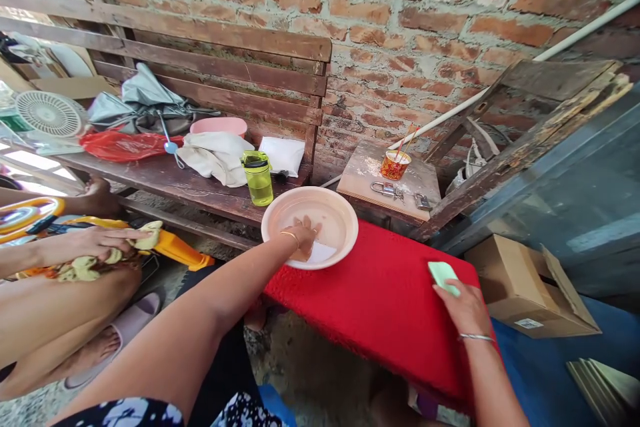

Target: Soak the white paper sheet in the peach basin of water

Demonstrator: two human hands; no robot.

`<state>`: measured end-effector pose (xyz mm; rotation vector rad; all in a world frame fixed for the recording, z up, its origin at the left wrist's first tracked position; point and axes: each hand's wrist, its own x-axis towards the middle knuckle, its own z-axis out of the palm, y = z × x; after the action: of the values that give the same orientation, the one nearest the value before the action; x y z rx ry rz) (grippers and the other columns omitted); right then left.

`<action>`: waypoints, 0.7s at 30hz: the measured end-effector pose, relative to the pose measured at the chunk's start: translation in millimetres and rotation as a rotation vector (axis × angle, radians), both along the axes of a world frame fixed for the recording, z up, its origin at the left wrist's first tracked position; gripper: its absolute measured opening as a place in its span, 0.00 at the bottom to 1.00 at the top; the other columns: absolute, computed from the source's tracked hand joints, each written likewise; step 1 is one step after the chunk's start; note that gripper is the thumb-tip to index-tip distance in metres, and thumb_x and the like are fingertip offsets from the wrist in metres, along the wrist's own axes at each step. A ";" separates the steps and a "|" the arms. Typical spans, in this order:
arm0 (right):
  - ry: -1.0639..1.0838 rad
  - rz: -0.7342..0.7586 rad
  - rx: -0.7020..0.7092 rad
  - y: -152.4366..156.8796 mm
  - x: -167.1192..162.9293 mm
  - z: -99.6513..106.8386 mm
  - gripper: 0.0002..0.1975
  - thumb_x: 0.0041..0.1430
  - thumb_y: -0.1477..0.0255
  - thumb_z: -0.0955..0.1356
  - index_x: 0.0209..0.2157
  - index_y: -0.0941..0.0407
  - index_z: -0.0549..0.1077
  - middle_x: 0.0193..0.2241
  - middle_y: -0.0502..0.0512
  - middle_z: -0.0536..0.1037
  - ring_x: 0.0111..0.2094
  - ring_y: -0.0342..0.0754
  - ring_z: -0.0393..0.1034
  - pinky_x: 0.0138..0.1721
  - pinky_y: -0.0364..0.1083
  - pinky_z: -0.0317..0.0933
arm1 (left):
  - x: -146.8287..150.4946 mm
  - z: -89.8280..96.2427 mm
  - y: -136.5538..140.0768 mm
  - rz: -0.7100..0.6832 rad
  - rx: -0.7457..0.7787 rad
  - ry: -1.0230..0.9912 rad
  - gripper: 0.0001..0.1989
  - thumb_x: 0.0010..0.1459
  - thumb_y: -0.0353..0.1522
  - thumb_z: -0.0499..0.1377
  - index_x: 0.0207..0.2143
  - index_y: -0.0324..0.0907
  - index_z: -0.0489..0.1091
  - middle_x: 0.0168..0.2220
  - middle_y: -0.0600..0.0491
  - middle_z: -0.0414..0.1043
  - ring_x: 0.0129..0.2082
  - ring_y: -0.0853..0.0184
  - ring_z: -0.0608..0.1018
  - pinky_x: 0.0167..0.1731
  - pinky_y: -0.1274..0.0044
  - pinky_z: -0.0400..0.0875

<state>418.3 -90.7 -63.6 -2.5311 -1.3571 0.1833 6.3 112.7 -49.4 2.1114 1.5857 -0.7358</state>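
My left hand (303, 237), with a gold bangle at the wrist, reaches into a round pale basin (353, 230) of cloudy water. Its fingers are spread in the water. A flat white piece (321, 253) lies beside the palm in the basin; whether the hand touches it I cannot tell. Over the right end of the red-covered table (380, 300), my right hand (466, 307), wearing a silver bracelet, grips a pale mint-green block (443, 277) with rounded edges. The block stands out beyond the fingertips.
A green bottle (259, 180), white cloth (215, 157), umbrella (153, 103) and fan (50, 113) crowd the wooden bench. A small board holds a paper cup (395, 165) and padlocks (384, 189). A cardboard box (525, 287) sits right. Another person's hand (100, 242) holds yellow cloth at left.
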 end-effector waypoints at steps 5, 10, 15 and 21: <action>-0.105 -0.314 -0.131 -38.0 56.4 11.3 0.34 0.56 0.44 0.60 0.53 0.52 0.74 0.35 0.65 0.73 0.46 0.66 0.70 0.42 0.59 0.66 | 4.1 3.0 -2.5 -0.011 0.000 0.029 0.73 0.33 0.35 0.76 0.70 0.58 0.29 0.72 0.41 0.17 0.66 0.24 0.37 0.53 0.35 0.55; -0.086 -0.047 0.038 2.9 -9.4 20.1 0.25 0.57 0.51 0.64 0.49 0.51 0.76 0.38 0.61 0.72 0.47 0.60 0.69 0.44 0.54 0.65 | 3.2 4.3 -3.7 -0.023 -0.003 0.037 0.71 0.35 0.40 0.75 0.71 0.56 0.30 0.72 0.40 0.18 0.66 0.24 0.36 0.52 0.34 0.54; 0.008 0.271 0.092 75.6 -116.1 18.8 0.17 0.58 0.59 0.67 0.45 0.51 0.77 0.43 0.57 0.70 0.41 0.51 0.69 0.42 0.49 0.63 | -0.8 7.5 -5.3 -0.040 0.002 -0.005 0.68 0.37 0.45 0.73 0.72 0.53 0.34 0.72 0.39 0.20 0.66 0.23 0.39 0.54 0.35 0.53; 0.044 0.422 0.069 113.4 -147.5 8.4 0.13 0.56 0.62 0.71 0.44 0.47 0.77 0.44 0.52 0.71 0.42 0.47 0.69 0.45 0.45 0.59 | -3.2 12.7 -8.7 -0.073 -0.016 0.063 0.74 0.33 0.44 0.75 0.71 0.51 0.28 0.71 0.34 0.19 0.65 0.21 0.40 0.52 0.36 0.58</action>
<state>270.8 22.7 -55.3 -2.1423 -1.8294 0.2648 3.1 104.1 -36.7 2.1645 1.5367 -0.8439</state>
